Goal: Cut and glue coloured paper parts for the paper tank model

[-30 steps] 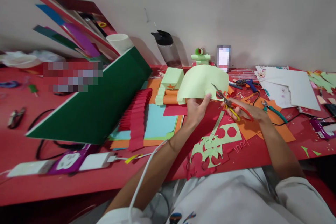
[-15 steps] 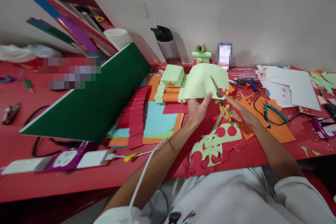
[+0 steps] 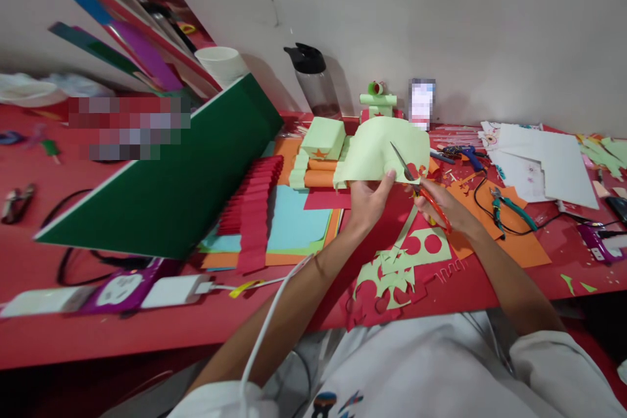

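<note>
My left hand [image 3: 371,201] pinches the lower edge of a pale green paper sheet [image 3: 375,147], its thumb on the near face. In my right hand [image 3: 443,202] are scissors [image 3: 434,206] with red and yellow handles. Their blades lie over the right part of the sheet, pointing up and left; whether they bite into the paper I cannot tell. Below the hands lie green paper scraps [image 3: 392,274] with round holes and red offcuts [image 3: 362,310]. A green paper box with an orange star [image 3: 323,138] stands left of the sheet, on orange paper rolls [image 3: 321,179].
A green board [image 3: 171,183] leans at the left beside pleated red paper [image 3: 253,209]. Behind stand a water bottle [image 3: 313,81], a phone [image 3: 422,104] and a small paper model [image 3: 378,101]. Right are pliers [image 3: 512,209], a glue gun [image 3: 473,158] and white sheets [image 3: 543,163]. A white cable [image 3: 269,320] crosses my left forearm.
The scissors' handles have drawn together, with the yellow loop now mostly hidden behind the red one. Both hands and the green sheet stay in nearly the same place.
</note>
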### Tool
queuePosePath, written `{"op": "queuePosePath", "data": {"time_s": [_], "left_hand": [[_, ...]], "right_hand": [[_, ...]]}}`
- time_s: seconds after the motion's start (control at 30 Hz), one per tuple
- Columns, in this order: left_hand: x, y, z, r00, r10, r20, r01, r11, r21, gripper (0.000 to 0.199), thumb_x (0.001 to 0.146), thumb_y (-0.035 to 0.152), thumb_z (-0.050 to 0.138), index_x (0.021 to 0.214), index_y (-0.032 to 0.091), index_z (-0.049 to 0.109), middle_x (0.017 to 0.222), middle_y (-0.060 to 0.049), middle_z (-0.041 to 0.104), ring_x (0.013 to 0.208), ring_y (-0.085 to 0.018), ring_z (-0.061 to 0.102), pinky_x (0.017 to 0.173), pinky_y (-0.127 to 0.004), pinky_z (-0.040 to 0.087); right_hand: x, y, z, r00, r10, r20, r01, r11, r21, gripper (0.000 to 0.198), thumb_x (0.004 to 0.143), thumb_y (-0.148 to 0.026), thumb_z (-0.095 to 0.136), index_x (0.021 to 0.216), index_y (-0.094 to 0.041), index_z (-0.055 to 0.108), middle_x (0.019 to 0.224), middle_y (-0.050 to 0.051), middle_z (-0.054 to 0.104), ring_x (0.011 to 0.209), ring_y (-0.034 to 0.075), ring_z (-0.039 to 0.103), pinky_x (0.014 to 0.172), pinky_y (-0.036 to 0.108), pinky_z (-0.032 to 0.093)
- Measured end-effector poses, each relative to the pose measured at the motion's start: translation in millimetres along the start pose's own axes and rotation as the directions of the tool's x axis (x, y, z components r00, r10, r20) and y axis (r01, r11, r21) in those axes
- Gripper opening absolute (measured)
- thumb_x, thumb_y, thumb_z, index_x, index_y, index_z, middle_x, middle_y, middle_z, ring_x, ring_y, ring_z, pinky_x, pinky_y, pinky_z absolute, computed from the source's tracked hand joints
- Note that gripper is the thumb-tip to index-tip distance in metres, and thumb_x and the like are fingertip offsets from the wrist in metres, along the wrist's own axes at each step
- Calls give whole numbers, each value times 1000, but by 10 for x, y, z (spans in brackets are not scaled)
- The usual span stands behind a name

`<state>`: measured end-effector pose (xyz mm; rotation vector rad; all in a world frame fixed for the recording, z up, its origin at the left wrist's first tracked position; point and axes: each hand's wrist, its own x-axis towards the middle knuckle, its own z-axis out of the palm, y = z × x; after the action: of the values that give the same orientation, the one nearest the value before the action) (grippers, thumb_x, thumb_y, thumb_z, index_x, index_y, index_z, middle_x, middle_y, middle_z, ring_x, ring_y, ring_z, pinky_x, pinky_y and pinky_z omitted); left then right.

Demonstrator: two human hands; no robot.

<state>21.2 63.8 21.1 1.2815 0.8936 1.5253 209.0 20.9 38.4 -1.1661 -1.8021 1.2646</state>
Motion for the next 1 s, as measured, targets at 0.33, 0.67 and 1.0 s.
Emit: {"op": "queuePosePath", "data": {"time_s": [0.33, 0.67, 1.0], "left_hand": [[12, -5, -9, 1000, -5, -15, 6, 1000, 7, 64, 83, 60, 82, 122, 11, 70, 105, -16, 81, 117, -31, 75, 107, -41, 57], [19, -53, -36, 1000, -12, 4, 12, 1000, -2, 64, 83, 61, 82, 123, 12, 71, 112, -17, 81, 123, -31, 72, 111, -42, 55], [59, -57, -96, 998, -47, 41, 46, 999, 18, 57, 79, 55, 84, 118, 15, 72, 105, -14, 82, 119, -32, 74, 113, -45, 53]], "right_hand": [[3, -10, 14, 999, -10, -34, 11, 1000, 14, 54, 96, -68, 65, 122, -20, 63, 73, -4, 51, 59, 13, 51, 54, 25, 42], [-2, -63, 4, 999, 1, -40, -1, 1000, 1, 52, 95, -65, 68, 117, -19, 64, 73, -4, 51, 60, 13, 50, 55, 25, 42], [-19, -66, -95, 1000, 18, -14, -18, 999, -40, 55, 92, -67, 71, 117, -19, 62, 77, -3, 53, 62, 13, 50, 56, 25, 43]]}}
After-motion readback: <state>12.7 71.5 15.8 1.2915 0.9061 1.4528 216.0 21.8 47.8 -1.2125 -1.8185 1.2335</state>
